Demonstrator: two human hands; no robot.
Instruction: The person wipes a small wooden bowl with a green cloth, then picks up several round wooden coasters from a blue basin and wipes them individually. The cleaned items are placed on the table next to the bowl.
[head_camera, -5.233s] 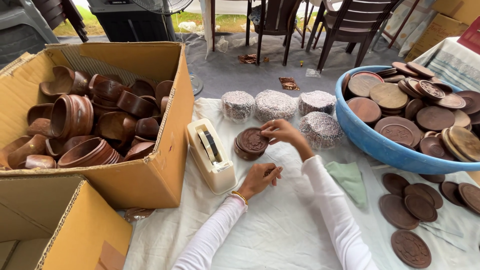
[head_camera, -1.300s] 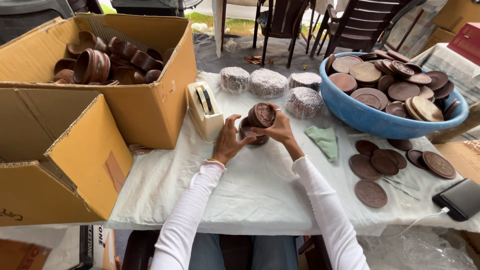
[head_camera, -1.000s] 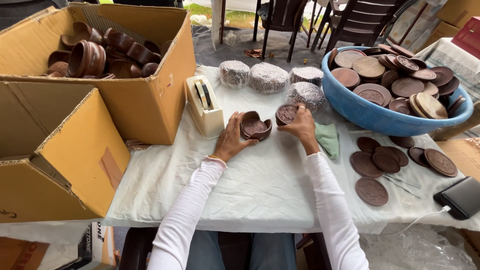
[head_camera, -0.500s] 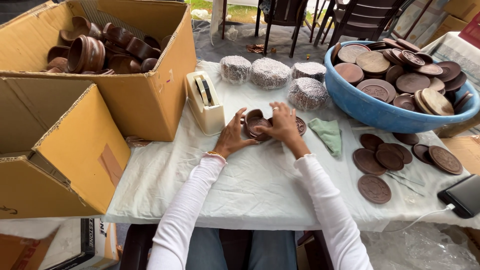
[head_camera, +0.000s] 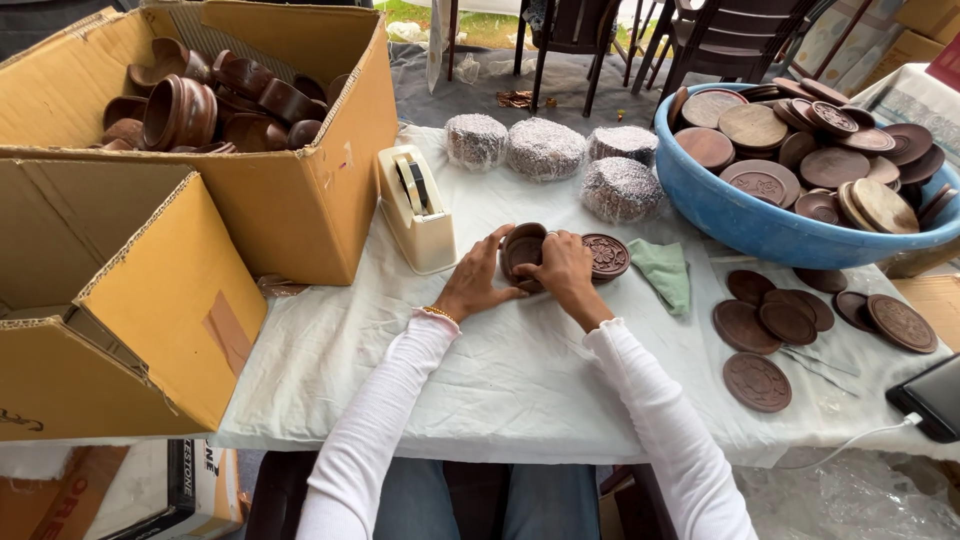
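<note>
Left hand: my left hand (head_camera: 473, 287) rests on the white cloth (head_camera: 500, 370), fingers spread, tips touching the near left side of the brown wooden bowl (head_camera: 522, 250).
Right hand: I have my right hand (head_camera: 563, 270) curled over the bowl's right side, gripping it.
Bowl: it sits tilted on the cloth between both hands, just right of the cream tape dispenser (head_camera: 417, 208).
Carved lid: a round brown lid (head_camera: 606, 255) lies flat, touching my right hand's far side.
Green cloth: a folded rag (head_camera: 662, 272) lies just right of that lid.
Blue basin (head_camera: 740, 225): full of wooden lids, far right.
Cardboard box (head_camera: 300, 200): holds more brown bowls, far left.
Wrapped bundles (head_camera: 545, 148): four, behind the bowl.
Loose lids (head_camera: 770, 322): flat on the cloth, right.
</note>
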